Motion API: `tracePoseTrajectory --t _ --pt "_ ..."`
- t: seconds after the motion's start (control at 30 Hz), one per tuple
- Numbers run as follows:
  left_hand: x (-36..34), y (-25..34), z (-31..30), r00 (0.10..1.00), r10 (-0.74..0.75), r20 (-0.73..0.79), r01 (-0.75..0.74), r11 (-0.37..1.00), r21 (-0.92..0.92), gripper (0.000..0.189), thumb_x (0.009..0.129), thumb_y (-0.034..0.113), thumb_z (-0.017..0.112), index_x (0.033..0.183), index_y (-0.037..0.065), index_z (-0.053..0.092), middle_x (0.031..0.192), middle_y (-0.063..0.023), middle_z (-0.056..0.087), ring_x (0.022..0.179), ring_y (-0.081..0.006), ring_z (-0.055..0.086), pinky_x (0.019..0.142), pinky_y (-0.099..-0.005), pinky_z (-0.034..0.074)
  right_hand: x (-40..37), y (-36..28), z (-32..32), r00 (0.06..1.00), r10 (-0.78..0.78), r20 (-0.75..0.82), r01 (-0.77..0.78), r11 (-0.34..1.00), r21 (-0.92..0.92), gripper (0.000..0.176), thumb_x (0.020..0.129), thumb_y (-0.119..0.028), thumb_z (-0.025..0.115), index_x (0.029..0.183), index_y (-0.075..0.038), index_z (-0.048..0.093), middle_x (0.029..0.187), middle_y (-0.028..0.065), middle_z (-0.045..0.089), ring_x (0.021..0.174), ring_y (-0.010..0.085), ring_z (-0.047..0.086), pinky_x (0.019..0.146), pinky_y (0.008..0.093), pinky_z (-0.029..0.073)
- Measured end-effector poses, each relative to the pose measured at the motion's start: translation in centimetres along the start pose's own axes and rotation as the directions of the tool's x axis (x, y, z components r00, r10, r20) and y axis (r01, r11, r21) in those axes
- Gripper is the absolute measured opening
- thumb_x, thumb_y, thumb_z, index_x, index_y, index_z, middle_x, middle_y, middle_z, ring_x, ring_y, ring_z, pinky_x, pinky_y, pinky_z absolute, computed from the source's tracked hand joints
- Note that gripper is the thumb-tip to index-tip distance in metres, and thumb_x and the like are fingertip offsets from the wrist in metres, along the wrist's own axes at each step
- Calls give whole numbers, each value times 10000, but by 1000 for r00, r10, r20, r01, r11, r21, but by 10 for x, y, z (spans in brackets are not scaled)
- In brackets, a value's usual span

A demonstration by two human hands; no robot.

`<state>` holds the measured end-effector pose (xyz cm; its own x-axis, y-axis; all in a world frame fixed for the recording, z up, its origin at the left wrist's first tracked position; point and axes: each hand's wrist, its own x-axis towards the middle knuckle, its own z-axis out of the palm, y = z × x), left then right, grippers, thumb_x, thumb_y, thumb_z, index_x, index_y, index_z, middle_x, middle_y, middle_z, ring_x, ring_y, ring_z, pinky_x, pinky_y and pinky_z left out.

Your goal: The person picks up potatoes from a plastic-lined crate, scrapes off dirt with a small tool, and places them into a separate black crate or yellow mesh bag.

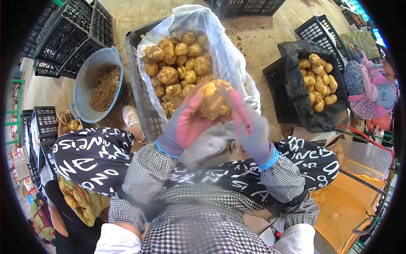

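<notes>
Black plastic crates (69,36) stand stacked at far left, beside a round blue tub (77,91) holding loose brown soil (105,89). Next to the tub, a black crate (134,63) lined with translucent plastic sheeting (228,53) carries a heap of potatoes (168,75), several smeared with dirt. Just in front of the seated worker, the left hand (186,122), in a pink-palmed knit glove, cups a large potato (215,99) over the near end of that crate, its fingers curled around the left side and underside. Dark soil clings to the potato's lower part. The right hand (253,131), similarly gloved, is raised at the potato's right side with fingers apparently extended; motion blur hides whether they touch the skin or how widely they are spread. The step in hand appears to be close handling of this single potato, raised clear of the heap; the next move would call for a steady left-hand cradle, since the potato is bulky and its soiled side could slip. To the right, a second black crate (277,91), lined with black plastic (292,63), holds paler, cleaner-looking potatoes (317,84). Beyond it, a co-worker (382,91) in pink sits near the frame's edge, above orange mesh (344,203) at lower right.
</notes>
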<state>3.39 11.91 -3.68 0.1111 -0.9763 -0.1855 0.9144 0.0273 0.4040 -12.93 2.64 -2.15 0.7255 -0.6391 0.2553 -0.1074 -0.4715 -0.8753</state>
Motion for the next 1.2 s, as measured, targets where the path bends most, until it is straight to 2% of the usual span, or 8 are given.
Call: tracePoseTrajectory --t 0.1,0.27,0.4,0.5,0.67,0.93,1.07,1.2 --pt "-1 1 -4 1000 5 3 -5 1000 -10 489 1031 289 456 1466 96 346 1441 -108 436 1322 -251 440 1111 -478 364 -12 -2 3 954 -27 300 113 956 -272 469 899 68 506 1361 -8 540 778 55 630 638 119 560 596 288 474" --pt "0 1 5 998 65 21 -64 998 -26 490 1022 258 486 1459 95 335 1412 -117 453 1310 -270 449 1107 -489 364 4 7 7 988 96 -120 -71 978 197 480 888 68 556 1353 -52 567 797 67 635 597 109 518 600 249 457" --pt "-4 6 3 1000 18 14 -18 1000 7 491 1017 235 498 1462 124 322 1429 -121 430 1313 -282 442 1103 -504 363 -6 2 6 986 -39 164 71 979 -193 568 833 79 565 1389 -20 509 1333 115 601 1185 206 604 1014 348 467" --pt "-4 6 -1 1000 29 13 -29 999 14 492 1018 234 496 1466 140 317 1434 -122 422 1311 -286 444 1099 -511 366 0 -1 5 989 137 53 -143 979 148 585 834 9 604 1402 -103 517 1220 73 652 1008 215 653 1058 380 422" --pt "-2 4 3 998 52 23 -53 998 19 497 1021 251 480 1474 125 320 1409 -118 467 1305 -284 456 1097 -517 366 5 0 14 999 -31 -8 31 999 -16 447 891 53 578 1327 -48 590 753 64 614 597 83 513 588 232 446" --pt "-1 -2 -4 1000 -11 -27 7 989 -146 491 1012 318 489 1446 101 410 1445 -106 463 1322 -273 454 1109 -500 364 1 12 7 994 11 -111 -8 1000 30 426 897 53 554 1317 -16 576 878 117 689 659 161 638 613 282 507" --pt "-2 -2 -11 997 -81 14 81 949 -305 504 1020 353 468 1440 79 409 1431 -111 478 1319 -281 459 1113 -511 364 -9 1 8 958 -56 281 166 909 -383 426 895 63 555 1316 1 569 1024 158 707 707 176 662 648 294 527" --pt "0 0 -14 998 -64 -20 59 979 -193 498 1019 383 471 1415 83 434 1430 -109 480 1315 -283 462 1113 -525 360 -3 17 9 962 -272 -40 253 933 -255 438 872 69 588 1300 -24 593 1052 168 703 719 190 666 655 294 528"
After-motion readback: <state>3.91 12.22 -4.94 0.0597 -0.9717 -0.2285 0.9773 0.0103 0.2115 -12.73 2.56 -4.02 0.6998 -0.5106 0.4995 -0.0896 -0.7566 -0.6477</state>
